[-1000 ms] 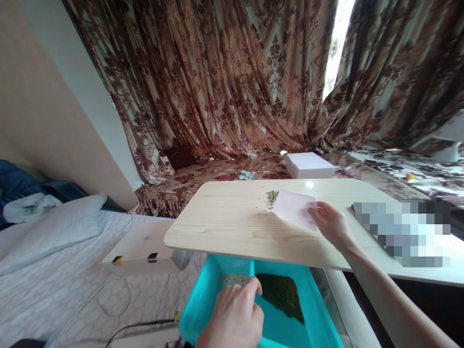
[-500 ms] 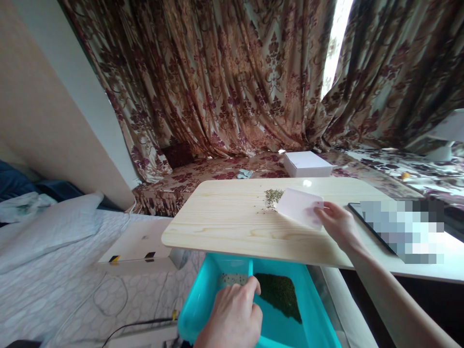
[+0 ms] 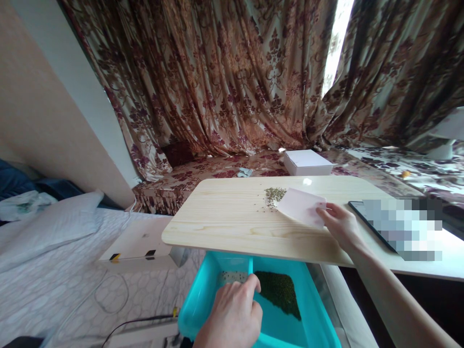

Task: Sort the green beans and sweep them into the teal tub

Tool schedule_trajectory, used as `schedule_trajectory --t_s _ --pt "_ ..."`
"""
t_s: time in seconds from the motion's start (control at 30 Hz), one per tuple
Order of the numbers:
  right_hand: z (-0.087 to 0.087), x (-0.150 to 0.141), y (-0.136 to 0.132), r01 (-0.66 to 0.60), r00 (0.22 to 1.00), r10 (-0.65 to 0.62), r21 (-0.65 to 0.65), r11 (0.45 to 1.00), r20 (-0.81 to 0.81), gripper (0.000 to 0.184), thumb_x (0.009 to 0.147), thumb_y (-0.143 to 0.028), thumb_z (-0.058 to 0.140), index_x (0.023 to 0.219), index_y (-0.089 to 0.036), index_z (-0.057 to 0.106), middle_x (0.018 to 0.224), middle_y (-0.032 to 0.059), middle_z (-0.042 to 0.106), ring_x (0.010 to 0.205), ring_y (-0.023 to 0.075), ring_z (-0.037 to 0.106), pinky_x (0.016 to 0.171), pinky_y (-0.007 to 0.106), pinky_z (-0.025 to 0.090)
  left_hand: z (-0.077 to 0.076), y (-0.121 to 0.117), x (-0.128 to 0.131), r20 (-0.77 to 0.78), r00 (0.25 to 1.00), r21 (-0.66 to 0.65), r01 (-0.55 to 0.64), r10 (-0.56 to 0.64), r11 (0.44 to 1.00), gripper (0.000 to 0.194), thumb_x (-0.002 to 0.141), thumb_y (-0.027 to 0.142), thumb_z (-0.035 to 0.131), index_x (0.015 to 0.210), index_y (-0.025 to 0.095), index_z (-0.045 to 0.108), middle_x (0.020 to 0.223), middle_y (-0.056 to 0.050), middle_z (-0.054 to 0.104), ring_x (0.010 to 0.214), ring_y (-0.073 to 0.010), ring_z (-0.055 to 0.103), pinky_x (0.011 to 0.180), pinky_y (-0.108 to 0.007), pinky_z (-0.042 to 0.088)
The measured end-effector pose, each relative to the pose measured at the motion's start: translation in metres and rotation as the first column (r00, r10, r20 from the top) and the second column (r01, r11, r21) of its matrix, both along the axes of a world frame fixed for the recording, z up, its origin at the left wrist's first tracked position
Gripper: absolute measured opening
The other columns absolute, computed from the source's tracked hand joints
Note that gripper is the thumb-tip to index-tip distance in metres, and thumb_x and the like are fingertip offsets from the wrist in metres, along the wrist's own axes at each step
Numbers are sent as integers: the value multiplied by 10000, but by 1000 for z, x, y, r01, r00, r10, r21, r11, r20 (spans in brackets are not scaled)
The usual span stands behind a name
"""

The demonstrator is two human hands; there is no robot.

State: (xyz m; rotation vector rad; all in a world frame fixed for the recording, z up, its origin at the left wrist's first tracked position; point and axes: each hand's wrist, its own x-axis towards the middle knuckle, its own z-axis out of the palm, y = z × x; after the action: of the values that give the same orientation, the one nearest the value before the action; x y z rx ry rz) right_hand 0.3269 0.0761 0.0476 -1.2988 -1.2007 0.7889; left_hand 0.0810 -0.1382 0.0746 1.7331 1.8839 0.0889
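In my right hand is a thin white card, pinched by its right edge and tilted low over the wooden tabletop. The card's left edge touches or nearly touches a small scattered pile of greenish seeds. My left hand is closed over the divider of a turquoise bin below the table's front edge. A heap of dark green seeds lies in the bin's right compartment. White grains with dark specks show in the left one, partly behind my hand.
A clipboard with blurred-out contents lies right of my right hand. Behind the table sits a white box on a patterned ledge. Left of the table, another white box and a cable rest on the bed.
My right hand and the card have shifted slightly to the right, and a little more of the seed pile shows. My left hand stays on the divider.
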Motion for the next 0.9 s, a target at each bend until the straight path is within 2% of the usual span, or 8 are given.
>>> schedule_trajectory --t_s 0.43,0.6,0.9 --pt "1 -17 10 -52 998 51 -10 999 -37 121 709 -266 705 818 -215 709 740 56 790 623 200 737 520 272 583 -2 0 -2 7 1000 -2 2 -2 1000 416 871 169 396 1213 277 607 1122 -58 702 1141 -254 606 1019 -374 421" --pt "2 -21 7 -84 996 83 -12 996 -28 128 701 -268 699 816 -216 718 764 59 798 709 214 763 572 275 599 -2 1 -3 7 1000 -2 2 -2 1000 422 861 165 394 1209 274 607 1122 -62 703 1136 -261 609 1015 -389 425" --pt "13 -4 -12 -53 999 52 18 998 16 108 706 -287 700 805 -247 717 746 34 797 773 227 778 657 294 619 -4 1 -4 8 1000 7 0 0 1000 419 855 174 399 1204 280 606 1136 -60 706 1144 -260 611 1015 -381 426"
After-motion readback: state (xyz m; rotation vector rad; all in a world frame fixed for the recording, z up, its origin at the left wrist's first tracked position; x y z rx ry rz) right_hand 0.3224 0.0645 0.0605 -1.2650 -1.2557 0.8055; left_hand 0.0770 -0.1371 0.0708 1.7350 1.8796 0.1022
